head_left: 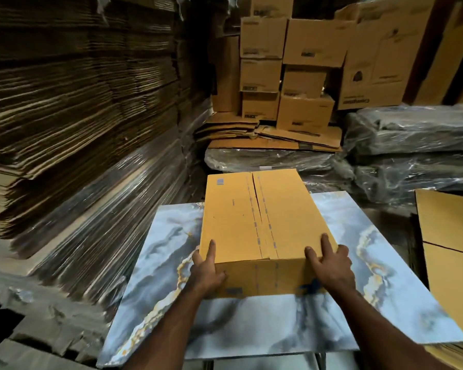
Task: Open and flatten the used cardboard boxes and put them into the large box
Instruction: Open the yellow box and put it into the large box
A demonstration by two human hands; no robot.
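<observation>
Both hands grip the near end of the cardboard box (262, 222): left hand (207, 271) wraps the near-left corner, one finger flat on top and thumb on the front face; right hand (330, 265) clamps the near-right corner, fingers spread over the top edge. Box is assembled, top flaps closed, centre seam showing a slight gap, tape strips with small blue print running along both sides of the seam, print too small to read. Small blue label at the far-left top corner and a blue mark on the front face, both illegible. Box sits on the marble-pattern board (278, 324), grey-blue with gold veining.

Room, big to small: wall of flattened cardboard stacks (78, 102) fills the left side, lower part shrink-wrapped. Plastic-wrapped bundles (412, 145) right rear. Pile of assembled boxes (292, 70) at the back, dark logo patches blurred; the tall box (380, 54) on the right carries inverted print, not legible. Loose flattened cartons (273, 134) lie under that pile on wrapped stock. Another brown box (449, 249) at the right edge, just beside the board. Dim lighting.
</observation>
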